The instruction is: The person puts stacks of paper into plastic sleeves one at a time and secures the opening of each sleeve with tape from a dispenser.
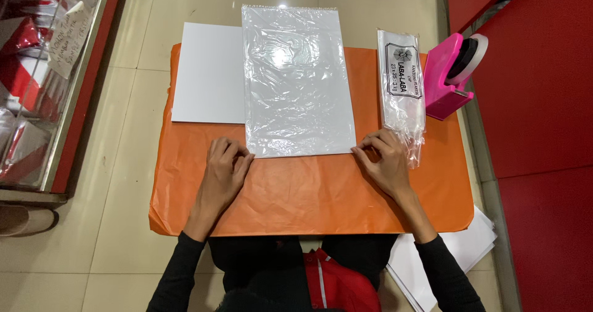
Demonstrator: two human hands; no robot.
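**Bagged sheet on orange paper: hands at its near corners**

Near field, 6 o'clock: dark sleeves, both forearms reaching forward over the orange paper (309, 195) that covers the low table.

Left hand (223, 170), about 8 o'clock of the sheet: fingers curled, tips touching the near left corner of the clear plastic bag (296, 71). Right hand (384, 159), about 4 o'clock: fingertips drawn together at the near right corner. Whether either actually pinches the film, cannot tell. The hands are well apart, one per corner.

The bag lies flat at centre, with what looks like a white sheet inside it. Judgement: light; film thin, glossy, wrinkled, likely slippery and prone to slide on the insert; the insert stiffer, yet would bend if lifted by one corner. Best hold: both near corners or the long edges, film and insert pinched together.

Mid field, 10 o'clock: bare white sheet (207, 71), partly under the bag. 2 o'clock: pack of plastic bags (403, 93), just beside the right hand.

Far, 2 o'clock: pink tape dispenser (450, 74).
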